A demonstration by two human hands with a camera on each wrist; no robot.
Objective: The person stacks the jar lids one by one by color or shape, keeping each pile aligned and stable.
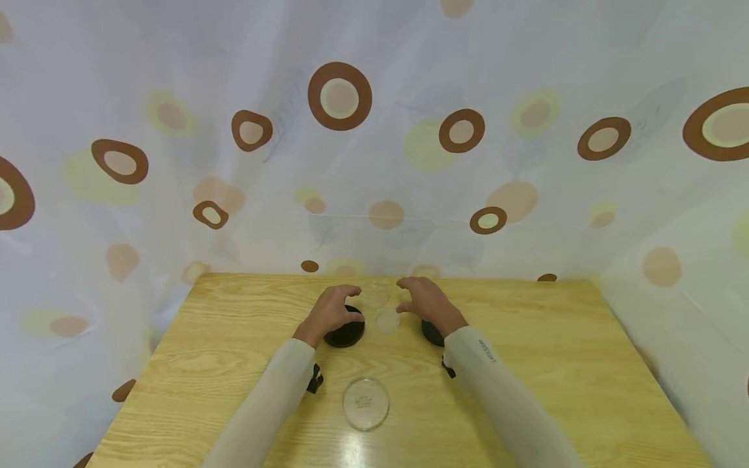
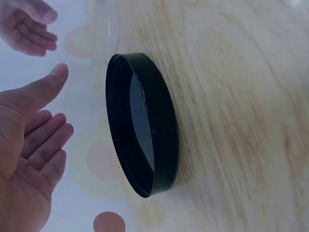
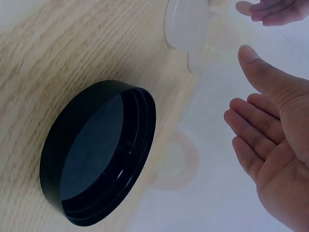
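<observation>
My left hand [image 1: 329, 313] hovers over the far middle of the table, its fingers apart and holding nothing. Below it lies a round black lid [image 1: 346, 335], hollow side up, also seen as a black lid [image 2: 161, 125] in the left wrist view. Opposite, my right hand [image 1: 431, 305] is held in the air with thumb and fingers spread and no object in them. A second black lid [image 3: 65, 140], also hollow side up, lies under it, partly hidden in the head view. Between the hands are a small translucent disc [image 1: 388, 320] and a larger clear round piece [image 1: 375, 295].
A clear round lid or dish [image 1: 365, 403] with faint markings lies nearer on the wooden table [image 1: 544, 377]. Patterned sheeting [image 1: 386, 162] rises behind the table's far edge and along both sides. Black straps [image 1: 315, 379] are at the wrists.
</observation>
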